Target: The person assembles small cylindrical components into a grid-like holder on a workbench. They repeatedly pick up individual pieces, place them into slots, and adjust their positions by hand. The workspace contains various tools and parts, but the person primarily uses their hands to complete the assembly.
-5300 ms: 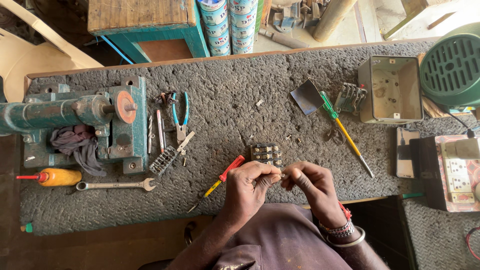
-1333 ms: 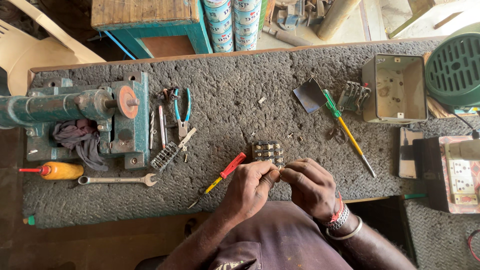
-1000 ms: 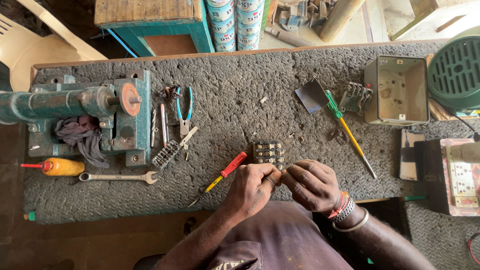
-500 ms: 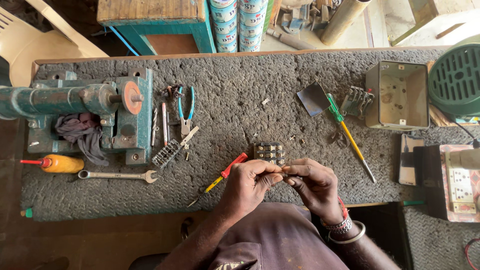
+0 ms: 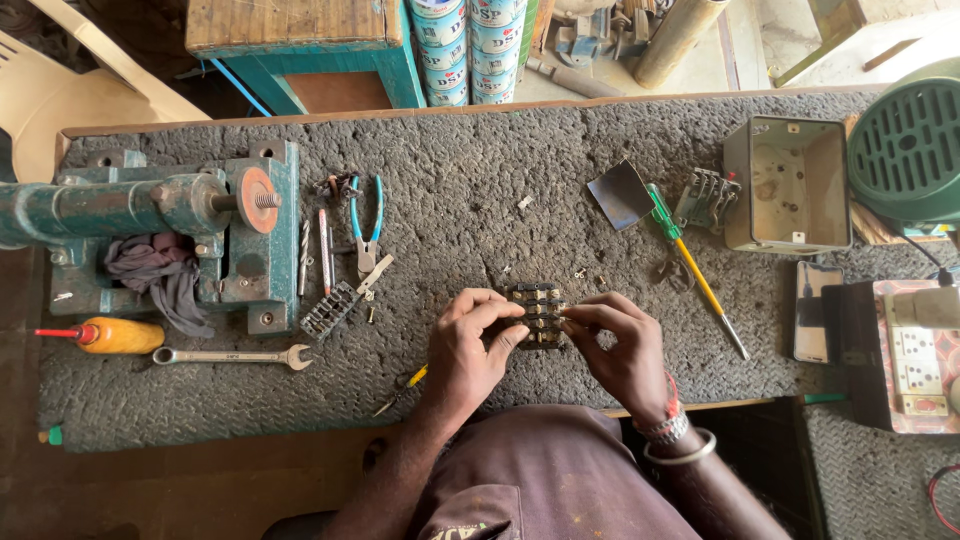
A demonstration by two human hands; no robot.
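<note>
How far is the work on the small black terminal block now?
Looks done: the metal box stands open and empty, a similar block beside it. In hand: left hand and right hand pinch the black terminal block on the mat. Left: loose small parts lie nearby; the green-handled screwdriver lies unused.

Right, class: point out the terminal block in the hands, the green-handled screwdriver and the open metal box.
terminal block (image 5: pixel 537 312), head view, on its middle rows of brass screws.
green-handled screwdriver (image 5: pixel 662 212), head view, on the green handle.
open metal box (image 5: pixel 790 184), head view, on its inner floor.
</note>
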